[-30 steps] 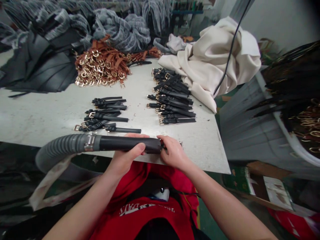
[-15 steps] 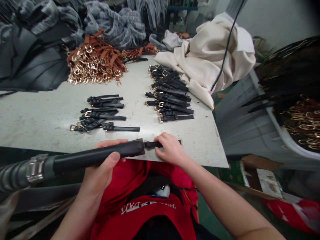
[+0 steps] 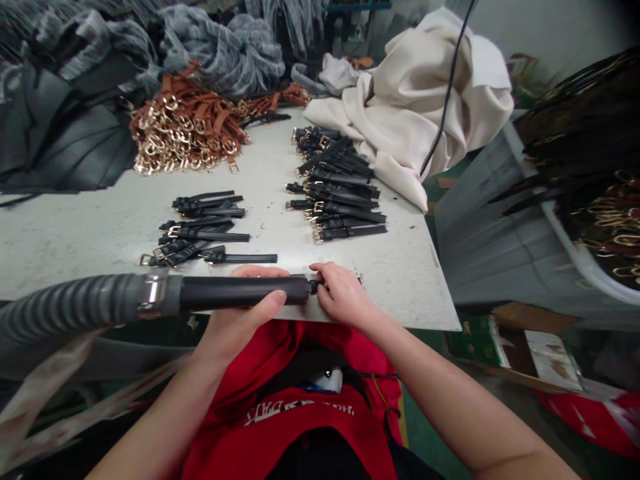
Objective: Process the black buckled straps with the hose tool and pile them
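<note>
Across the table's front edge lies a black hose nozzle [image 3: 240, 291], joined by a metal clamp [image 3: 151, 294] to a grey ribbed hose [image 3: 90, 300]. My left hand [image 3: 250, 310] is wrapped round it, thumb on top. Its open end points right, close to a small black buckle strap [image 3: 313, 287] that my right hand [image 3: 345, 293] grips with bent fingers; most of the strap is hidden under that hand. Further back, several black buckle straps lie in a left group [image 3: 205, 233] and a right group [image 3: 345, 193].
Brown straps with gold buckles [image 3: 185, 127] are heaped at the back of the white table [image 3: 100, 233]. Cream fabric [image 3: 425, 87] lies crumpled at the back right. To the right stand a grey bin [image 3: 475, 220] and, lower, an open cardboard box [image 3: 525, 347].
My left hand has moved right with the nozzle, which now lies more level. The nozzle's end covers more of the strap, close to my right hand, which has barely moved.
</note>
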Demonstrator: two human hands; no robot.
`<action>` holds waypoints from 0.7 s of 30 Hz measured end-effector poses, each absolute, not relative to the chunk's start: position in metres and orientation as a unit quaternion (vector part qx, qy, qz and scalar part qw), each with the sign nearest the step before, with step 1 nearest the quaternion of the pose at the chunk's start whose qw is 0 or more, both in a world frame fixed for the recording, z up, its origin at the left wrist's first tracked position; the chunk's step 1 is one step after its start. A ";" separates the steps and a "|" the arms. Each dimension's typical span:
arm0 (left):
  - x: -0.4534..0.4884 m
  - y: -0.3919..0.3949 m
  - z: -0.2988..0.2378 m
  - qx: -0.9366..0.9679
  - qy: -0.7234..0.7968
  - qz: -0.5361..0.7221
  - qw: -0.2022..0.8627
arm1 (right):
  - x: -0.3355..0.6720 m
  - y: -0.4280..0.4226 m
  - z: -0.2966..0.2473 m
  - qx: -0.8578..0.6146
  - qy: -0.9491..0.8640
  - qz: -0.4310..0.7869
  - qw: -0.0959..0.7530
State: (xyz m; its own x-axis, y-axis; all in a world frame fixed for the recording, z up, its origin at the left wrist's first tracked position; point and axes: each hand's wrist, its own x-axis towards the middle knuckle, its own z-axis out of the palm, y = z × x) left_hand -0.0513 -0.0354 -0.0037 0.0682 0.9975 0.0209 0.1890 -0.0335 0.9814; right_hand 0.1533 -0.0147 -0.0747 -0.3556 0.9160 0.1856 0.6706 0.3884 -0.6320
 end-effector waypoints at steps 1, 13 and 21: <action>-0.050 -0.035 -0.003 0.569 0.519 0.438 0.464 | 0.153 -0.015 -0.075 -0.504 -0.787 0.230 0.271; -0.043 -0.030 -0.007 0.491 0.499 0.488 0.523 | 0.154 -0.014 -0.081 -0.520 -0.777 0.217 0.282; -0.091 -0.056 -0.002 0.349 0.524 0.602 0.491 | 0.154 -0.015 -0.073 -0.499 -0.796 0.208 0.272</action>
